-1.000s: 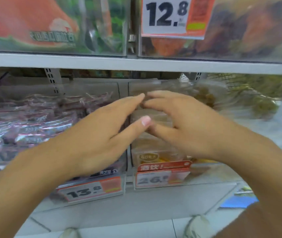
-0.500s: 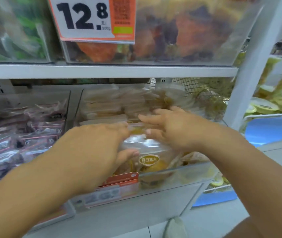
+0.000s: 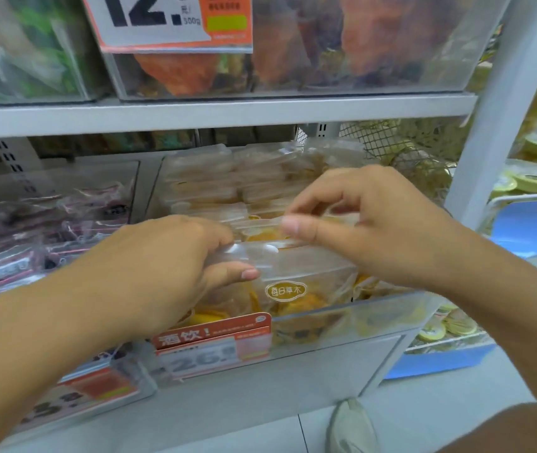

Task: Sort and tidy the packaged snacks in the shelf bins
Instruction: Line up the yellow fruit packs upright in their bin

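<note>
Clear plastic bin (image 3: 375,317) wears an orange tag (image 3: 215,343) reading "26." beneath Chinese characters. Left hand (image 3: 149,273) clamps the front snack bag (image 3: 296,282), thumb on its face; right hand (image 3: 378,223) pinches the sealed top edge. Orange dried slices show behind an oval logo (image 3: 285,291).

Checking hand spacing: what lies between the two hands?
In the head view, the front clear snack bag's top edge spans between the left hand and right hand.
</note>
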